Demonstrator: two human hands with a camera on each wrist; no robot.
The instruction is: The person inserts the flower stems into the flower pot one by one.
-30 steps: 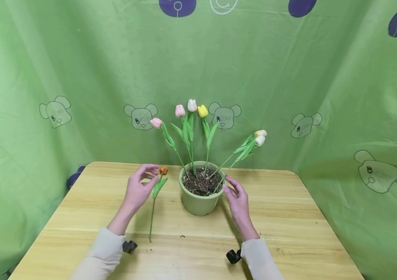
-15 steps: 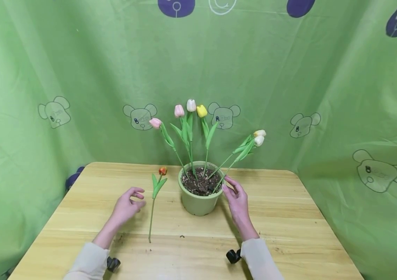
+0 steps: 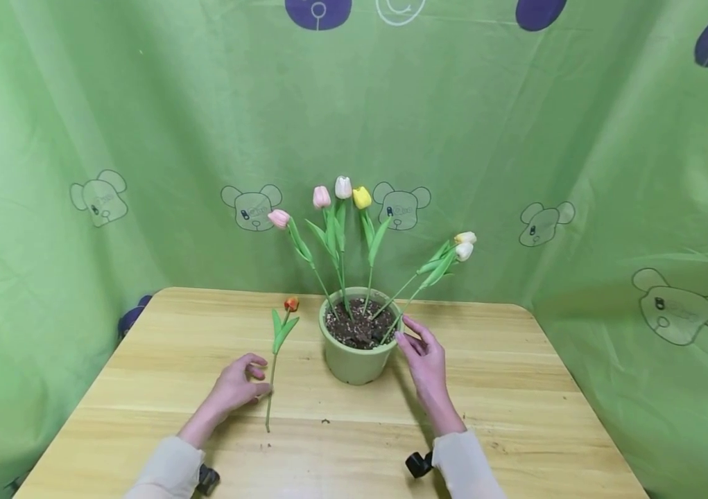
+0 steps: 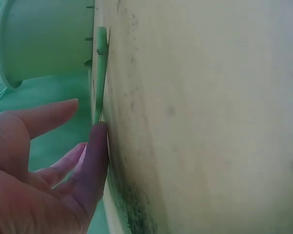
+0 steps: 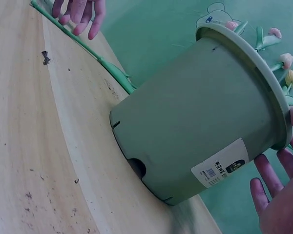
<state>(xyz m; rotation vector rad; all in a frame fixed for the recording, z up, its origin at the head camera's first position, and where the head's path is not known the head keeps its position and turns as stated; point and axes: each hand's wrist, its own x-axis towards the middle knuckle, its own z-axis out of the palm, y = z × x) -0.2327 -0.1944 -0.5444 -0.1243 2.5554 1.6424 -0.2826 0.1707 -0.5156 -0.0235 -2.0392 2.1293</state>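
A red-orange tulip [image 3: 291,304] with a long green stem lies on the table, left of the flowerpot. My left hand [image 3: 238,384] is beside its lower stem [image 4: 102,73], thumb and fingers spread apart, one fingertip right at the stem in the left wrist view. My right hand [image 3: 425,360] holds the right rim of the light green flowerpot [image 5: 190,117], thumb over the rim and fingers against the outer wall. Several tulips stand in its dark soil [image 3: 360,329]: pink ones [image 3: 321,197] at left, a yellow one [image 3: 362,197], and whitish ones [image 3: 464,251] leaning right.
The wooden table [image 3: 503,388] has crumbs of soil [image 5: 45,57] scattered on it. A green curtain [image 3: 453,104] with cartoon figures hangs behind and on both sides. A label [image 5: 219,163] is stuck on the pot's wall.
My left hand has left the tulip's blossom end, drawn back toward the near side, then come in beside the lower stem. The right hand keeps its place on the pot.
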